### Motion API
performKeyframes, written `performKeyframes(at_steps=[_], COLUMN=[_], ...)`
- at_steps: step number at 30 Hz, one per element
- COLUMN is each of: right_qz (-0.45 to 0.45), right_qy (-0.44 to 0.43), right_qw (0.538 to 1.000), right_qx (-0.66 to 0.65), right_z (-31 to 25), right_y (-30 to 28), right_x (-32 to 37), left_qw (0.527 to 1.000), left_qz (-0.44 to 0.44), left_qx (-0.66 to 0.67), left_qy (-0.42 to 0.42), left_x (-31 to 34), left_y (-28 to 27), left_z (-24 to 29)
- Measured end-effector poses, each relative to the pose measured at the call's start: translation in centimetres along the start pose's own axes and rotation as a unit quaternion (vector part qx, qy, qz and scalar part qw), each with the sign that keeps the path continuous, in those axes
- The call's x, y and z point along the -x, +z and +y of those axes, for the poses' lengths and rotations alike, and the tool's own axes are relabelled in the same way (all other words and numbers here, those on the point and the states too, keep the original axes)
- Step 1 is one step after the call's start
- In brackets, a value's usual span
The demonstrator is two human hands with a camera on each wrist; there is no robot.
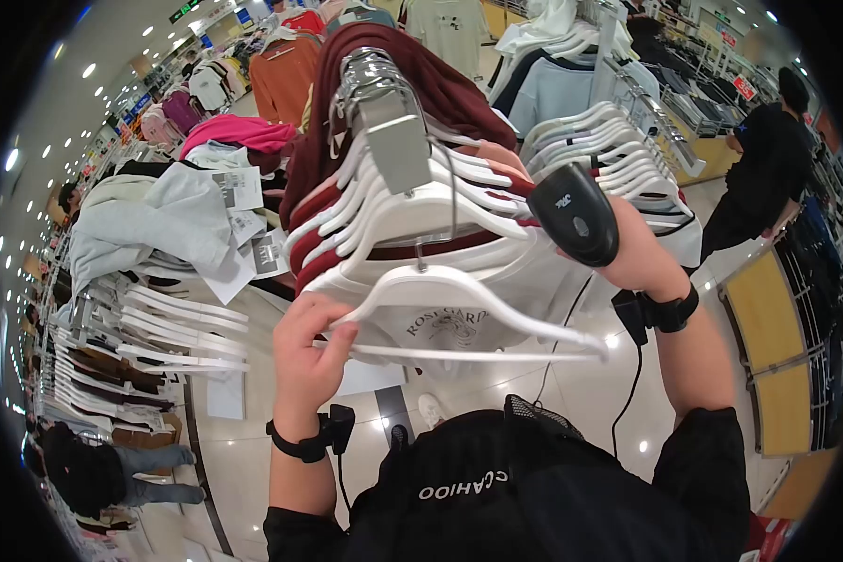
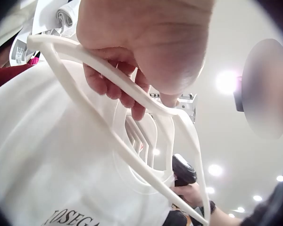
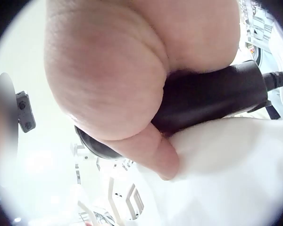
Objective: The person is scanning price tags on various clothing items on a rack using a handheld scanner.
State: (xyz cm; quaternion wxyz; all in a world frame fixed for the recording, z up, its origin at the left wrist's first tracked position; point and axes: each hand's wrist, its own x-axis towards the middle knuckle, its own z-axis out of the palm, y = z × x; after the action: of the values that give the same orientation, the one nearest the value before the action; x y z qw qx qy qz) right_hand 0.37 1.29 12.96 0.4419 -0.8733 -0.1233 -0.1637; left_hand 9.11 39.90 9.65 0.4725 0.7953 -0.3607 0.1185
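Note:
My left hand [image 1: 309, 351] grips the left shoulder of a white plastic hanger [image 1: 468, 323] that carries a white printed T-shirt [image 1: 445, 328]; its fingers [image 2: 113, 87] curl round the hanger arm [image 2: 85, 56]. That hanger is the nearest of several on a metal rack arm [image 1: 384, 112], behind it white and dark red garments [image 1: 412, 75]. My right hand [image 1: 632, 248] holds a black barcode scanner [image 1: 581, 214] beside the hangers; the scanner body [image 3: 212, 99] lies in the palm, above white fabric [image 3: 236, 174]. A black cable [image 1: 628, 375] hangs from it.
More racks of white hangers [image 1: 159, 328] stand at the left with grey tops [image 1: 150, 220] and paper tags [image 1: 244, 215]. Another hanger row [image 1: 618, 155] is at the right. A person in black [image 1: 768, 169] stands at the far right. Glossy floor [image 1: 571, 393] lies below.

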Motion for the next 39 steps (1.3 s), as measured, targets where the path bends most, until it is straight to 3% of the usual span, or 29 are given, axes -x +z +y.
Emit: performKeyframes(at_steps=[1,3,5,7,9,12,17,20,23,26,29,30,34,36,39], right_qz=[0.000,-0.011,0.001,0.027,0.054,0.078,0.146,0.144,0.164,0.157,0.053,0.057,0.115,0.118,0.082], right_qy=[-0.004,-0.008,0.041,0.071,0.104,0.170,0.163,0.174,0.150,0.181,0.171,0.192,0.123,0.080,0.056], right_qw=[1.000,1.000,0.999,0.997,0.992,0.982,0.975,0.974,0.975,0.971,0.982,0.973,0.986,0.987,0.975], right_qx=[-0.007,-0.012,0.003,0.019,0.036,0.016,-0.042,-0.002,-0.027,-0.015,-0.062,-0.115,-0.017,0.068,0.199], right_z=[0.4,1.0,1.5,1.1,1.6,2.7,4.4,4.6,4.4,3.9,3.4,2.4,0.1,-1.9,-5.6], right_y=[0.6,1.4,1.7,1.9,1.9,1.9,2.9,3.2,3.4,2.9,0.7,-0.3,-5.2,-6.9,-7.8], right_x=[-0.1,-0.1,0.1,0.5,0.9,2.0,3.8,3.5,3.2,2.9,3.1,2.8,-0.3,-3.8,-10.8], left_qw=[1.000,0.990,0.996,0.980,0.979,0.959,0.956,0.959,0.966,0.960,0.961,0.957,0.962,0.921,0.910], left_qz=[0.002,0.064,0.065,0.062,0.036,-0.036,-0.060,0.000,0.032,0.043,0.057,0.073,0.075,0.144,0.087], left_qx=[-0.002,0.086,0.021,0.060,0.068,0.065,0.085,0.129,0.072,0.094,0.086,0.109,0.157,0.257,0.280], left_qy=[-0.002,-0.092,-0.062,-0.179,-0.191,-0.275,-0.274,-0.253,-0.245,-0.260,-0.257,-0.260,-0.212,-0.254,-0.293], left_x=[-0.1,-0.4,-1.1,-1.9,-2.3,-3.1,-2.6,-2.5,-2.1,-1.5,-0.3,0.1,3.1,5.0,7.5], left_y=[-0.2,-0.3,-1.0,-1.4,-2.4,-3.8,-3.4,-2.7,-2.5,-2.5,-2.6,-2.4,-0.8,0.0,-0.1], left_z=[-0.3,-1.0,-2.4,-2.2,-3.2,-3.3,-6.1,-6.5,-7.1,-7.4,-8.5,-8.0,-8.4,-9.1,-11.6])
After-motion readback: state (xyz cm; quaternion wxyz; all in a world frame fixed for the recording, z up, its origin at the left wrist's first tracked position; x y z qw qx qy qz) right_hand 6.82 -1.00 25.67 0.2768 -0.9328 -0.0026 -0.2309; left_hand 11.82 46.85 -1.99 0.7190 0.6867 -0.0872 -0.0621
